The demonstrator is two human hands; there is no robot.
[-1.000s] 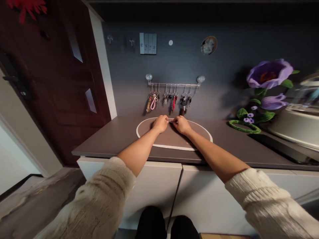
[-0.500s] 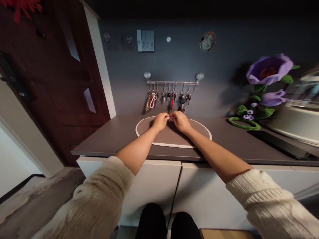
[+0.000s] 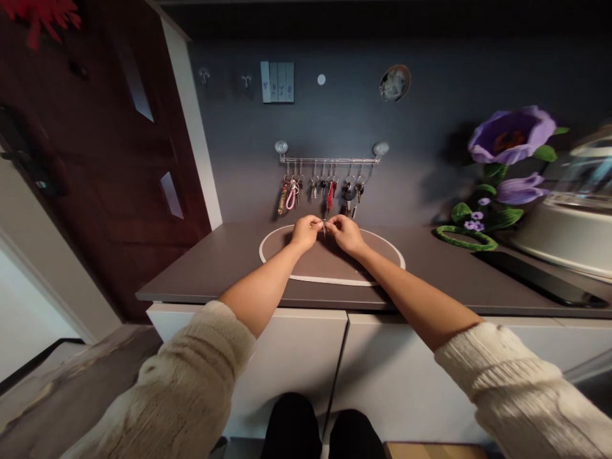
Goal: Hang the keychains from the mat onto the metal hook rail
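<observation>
My left hand (image 3: 307, 232) and my right hand (image 3: 345, 233) meet over the oval brown mat (image 3: 329, 264) with a white edge. Between their fingertips is a small metal key ring (image 3: 325, 224), pinched from both sides, with something thin, perhaps a key, hanging from it. Fingers cover part of the ring, and its details are too small to make out. Just behind the hands, several bunches of keys (image 3: 313, 186) hang from a clear rail (image 3: 329, 160) on the wall. One bunch carries a pink loop (image 3: 291, 195), another a red tag (image 3: 329, 199).
Purple artificial flowers (image 3: 514, 135) stand at the right, beside a white appliance (image 3: 568, 233) with a clear top. A black phone-like slab (image 3: 540, 277) lies on the dark countertop (image 3: 205, 268). White cabinet doors (image 3: 291, 357) are below; a dark red door (image 3: 119, 159) is at left.
The fingertips have shifted slightly, and the ring with its thin hanging piece shows a little more clearly between them. Both hands stay in nearly the same place. The view has moved slightly.
</observation>
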